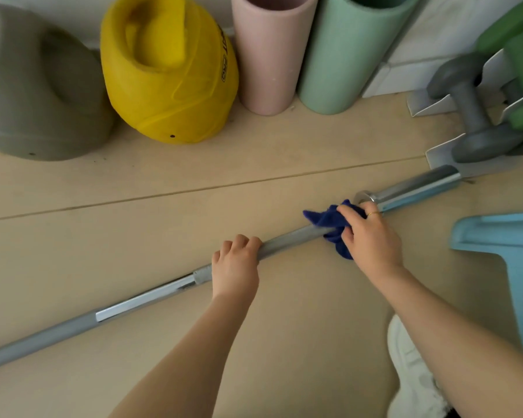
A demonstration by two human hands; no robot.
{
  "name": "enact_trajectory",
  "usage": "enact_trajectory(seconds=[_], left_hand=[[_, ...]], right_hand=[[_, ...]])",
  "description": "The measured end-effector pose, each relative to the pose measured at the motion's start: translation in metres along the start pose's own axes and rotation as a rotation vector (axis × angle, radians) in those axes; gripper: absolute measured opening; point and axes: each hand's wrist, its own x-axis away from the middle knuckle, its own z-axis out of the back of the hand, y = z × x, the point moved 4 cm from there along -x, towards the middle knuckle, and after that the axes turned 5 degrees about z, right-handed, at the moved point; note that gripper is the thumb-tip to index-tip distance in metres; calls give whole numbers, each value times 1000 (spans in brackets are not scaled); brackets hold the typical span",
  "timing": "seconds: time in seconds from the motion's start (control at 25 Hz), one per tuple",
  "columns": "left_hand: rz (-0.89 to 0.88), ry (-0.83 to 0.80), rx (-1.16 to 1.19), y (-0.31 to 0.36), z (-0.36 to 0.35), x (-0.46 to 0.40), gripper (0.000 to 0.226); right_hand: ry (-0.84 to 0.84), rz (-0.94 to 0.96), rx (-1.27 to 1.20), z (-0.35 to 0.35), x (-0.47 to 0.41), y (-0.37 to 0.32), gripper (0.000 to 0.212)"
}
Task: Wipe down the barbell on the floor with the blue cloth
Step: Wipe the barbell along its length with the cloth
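Note:
A long grey and chrome barbell lies slantwise across the tan floor, from lower left to upper right. My left hand grips the grey shaft near its middle. Further right, my right hand presses a dark blue cloth around the shaft, just short of the chrome collar and sleeve. The cloth wraps over and under the bar, and part of it is hidden by my fingers.
Along the wall stand a grey kettlebell, a yellow kettlebell, a pink rolled mat and a green rolled mat. Grey and green dumbbells on a white rack sit at right. A light blue object and my white shoe lie lower right.

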Motion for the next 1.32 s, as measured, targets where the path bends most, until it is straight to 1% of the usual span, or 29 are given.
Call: enact_trajectory(seconds=[0.04,0.08,0.12,0.16,0.2,0.28,0.32,0.36,0.4,0.44,0.48,0.52,0.64,0.68,0.72,0.76,0.8,0.88,0.92,1.0,1.12,1.2,1.24,1.28,1.32], left_hand=[[7,-2,5,0,0,0,32],[9,-2,3,1,0,-1,33],[7,-3,-3,1,0,0,33],[4,-6,-12,1,0,0,33],[2,-6,-26,2,0,0,33],[5,9,-58,4,2,2,34],[8,17,-67,5,4,2,34],[16,22,-62,4,5,0,35],[27,19,-47,3,5,-2,36],[31,14,-29,3,6,-3,39],[28,9,-19,2,7,-4,41],[31,-1,-14,1,8,-7,44],[57,-35,1,-2,11,-14,48],[63,-41,5,-1,14,-15,48],[71,-46,17,0,16,-17,47],[80,-46,45,-2,19,-17,45],[93,-39,82,-7,22,-16,43],[119,-6,130,-26,29,-9,43],[127,14,119,-38,32,-5,44],[165,50,100,-67,36,3,41],[244,128,246,-97,37,14,27],[234,146,266,-104,32,20,23],[216,146,250,-104,29,22,24],[209,146,232,-103,27,23,26],[222,152,219,-104,25,24,26]], right_hand=[[52,-151,-33,-1,3,2,42],[68,-245,-80,-3,7,-7,41],[64,-248,-114,-7,11,-24,41],[28,-161,-112,-11,16,-42,40],[-19,-34,-107,-14,21,-54,39],[-95,204,-51,-10,17,-46,39],[-124,219,-26,-2,7,-33,39],[-118,141,0,5,-3,-17,38],[-109,19,32,10,-12,-2,36],[-93,-85,54,13,-14,3,35],[-88,-132,65,14,-13,-5,34],[-107,-120,54,12,-8,-24,35],[-177,124,-30,-11,15,-81,37],[-197,176,-57,-16,17,-86,38],[-197,173,-91,-16,12,-82,37],[-170,100,-125,-12,3,-70,36],[-111,-16,-138,-6,-5,-54,36],[-24,-240,-105,1,-12,-26,39],[-19,-276,-90,1,-11,-27,39],[-34,-208,-154,-9,-1,-63,36],[-62,56,-252,-28,22,-131,34],[-92,206,-256,-31,20,-140,35],[-98,203,-250,-28,14,-131,35],[-87,117,-230,-26,8,-116,35],[-52,-27,-217,-25,5,-102,34]])
